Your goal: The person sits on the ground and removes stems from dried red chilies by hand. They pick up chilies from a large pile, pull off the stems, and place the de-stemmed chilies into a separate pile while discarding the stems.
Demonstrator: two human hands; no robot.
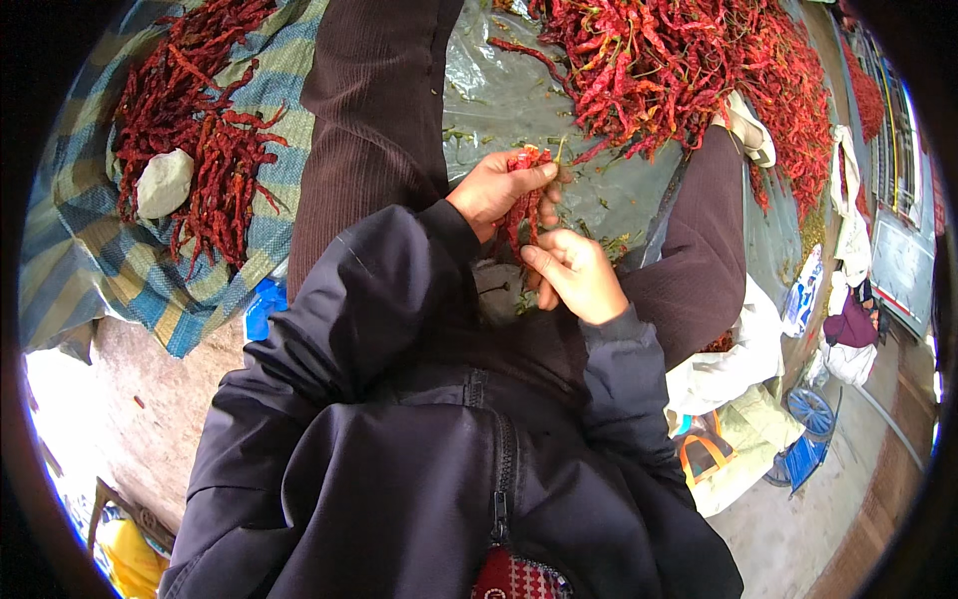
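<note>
A small bunch of dried red chillies (525, 206) hangs between my knees, gripped near its top by my left hand (498, 191). One pale green stem (559, 151) sticks up beside the left thumb. My right hand (578, 273) is at the bunch's lower ends, its thumb and fingers curled around the tips. Beneath both hands lies a clear plastic sheet (501, 97) strewn with loose stem bits (479, 139). Ahead and to the right rises a large heap of dried red chillies (658, 75), many with stems on.
On my left, a striped woven sheet (292, 168) bears sorted chillies (224, 191) and a pale rounded lump (165, 183). My shoe (748, 131) touches the heap at right. White sacks (737, 359), an orange-handled bag (703, 449) and a blue wheeled cart (804, 453) stand at lower right.
</note>
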